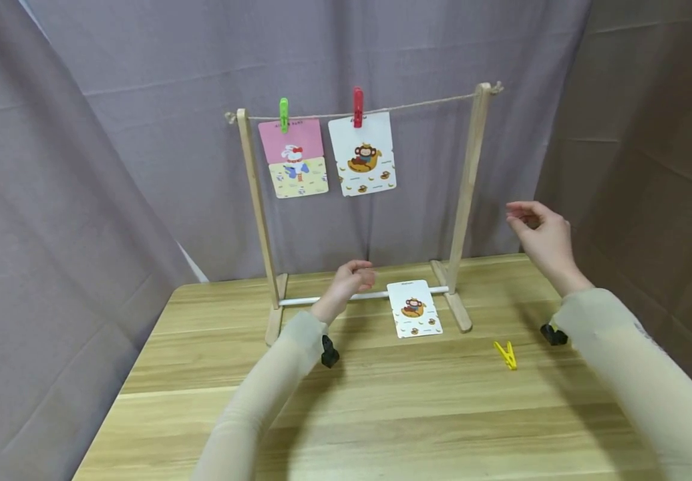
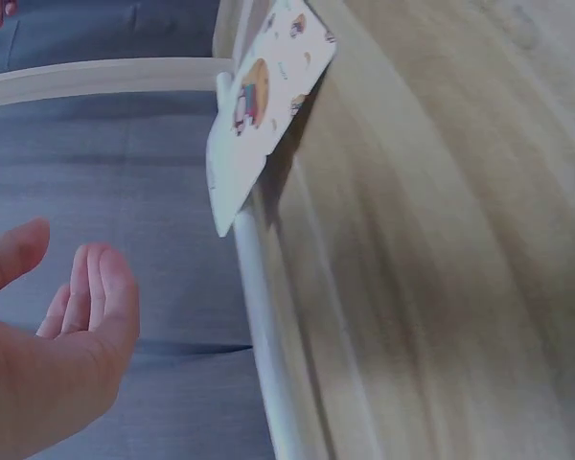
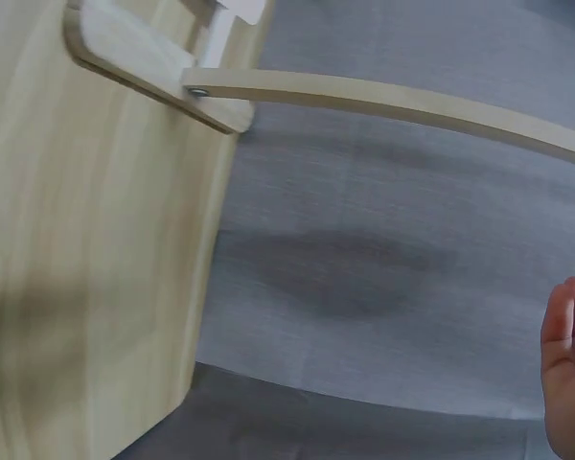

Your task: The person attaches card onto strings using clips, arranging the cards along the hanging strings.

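Observation:
A wooden rack [image 1: 466, 200] with a string across its top stands at the back of the table [image 1: 382, 414]. Two cards hang from the string: a pink-and-yellow rabbit card [image 1: 294, 160] under a green peg [image 1: 284, 113], and a monkey card [image 1: 363, 157] under a red peg [image 1: 358, 105]. A third monkey card [image 1: 414, 308] [image 2: 259, 105] lies on the table, leaning on the rack's white bottom bar [image 1: 304, 300] [image 2: 264, 335]. My left hand [image 1: 352, 277] [image 2: 62, 335] hovers empty just left of that card, fingers relaxed. My right hand [image 1: 538, 234] [image 3: 570, 364] is raised right of the rack's right post, holding nothing.
A yellow peg [image 1: 505, 354] lies on the table right of the rack's foot [image 1: 459, 314] [image 3: 153, 81]. Grey curtains [image 1: 81, 200] close off the back and left; brown cloth [image 1: 652, 167] hangs on the right. The table's back edge runs just behind the rack.

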`<control>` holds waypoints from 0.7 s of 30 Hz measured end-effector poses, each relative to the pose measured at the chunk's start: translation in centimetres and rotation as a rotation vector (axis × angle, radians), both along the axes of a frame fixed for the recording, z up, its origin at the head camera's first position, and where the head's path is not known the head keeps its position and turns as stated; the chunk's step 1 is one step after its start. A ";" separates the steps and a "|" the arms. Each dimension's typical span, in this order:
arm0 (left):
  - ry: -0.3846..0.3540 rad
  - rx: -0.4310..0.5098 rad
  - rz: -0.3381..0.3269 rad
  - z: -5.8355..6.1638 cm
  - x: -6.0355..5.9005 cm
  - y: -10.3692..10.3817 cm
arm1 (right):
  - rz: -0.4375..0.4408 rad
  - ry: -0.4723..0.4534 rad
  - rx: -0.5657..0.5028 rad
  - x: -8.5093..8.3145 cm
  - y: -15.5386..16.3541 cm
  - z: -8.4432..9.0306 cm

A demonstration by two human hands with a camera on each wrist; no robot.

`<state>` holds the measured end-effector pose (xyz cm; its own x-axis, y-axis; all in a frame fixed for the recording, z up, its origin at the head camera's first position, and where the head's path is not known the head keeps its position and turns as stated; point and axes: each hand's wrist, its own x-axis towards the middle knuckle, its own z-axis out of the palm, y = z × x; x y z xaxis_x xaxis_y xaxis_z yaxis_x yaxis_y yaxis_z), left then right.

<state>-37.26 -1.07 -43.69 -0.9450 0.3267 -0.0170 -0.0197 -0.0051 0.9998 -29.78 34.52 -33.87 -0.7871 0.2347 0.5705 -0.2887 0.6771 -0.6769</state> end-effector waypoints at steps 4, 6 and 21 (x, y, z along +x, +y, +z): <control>-0.019 -0.047 0.001 -0.6 0.4 0.3 | -0.008 -0.011 -0.003 0.4 0.3 -1.3; -0.022 -0.057 0.006 -0.9 0.5 0.4 | -0.010 -0.024 -0.014 0.6 0.4 -1.8; -0.050 -0.070 -0.037 -3.1 0.8 0.2 | -0.017 -0.089 -0.071 2.1 1.1 -5.2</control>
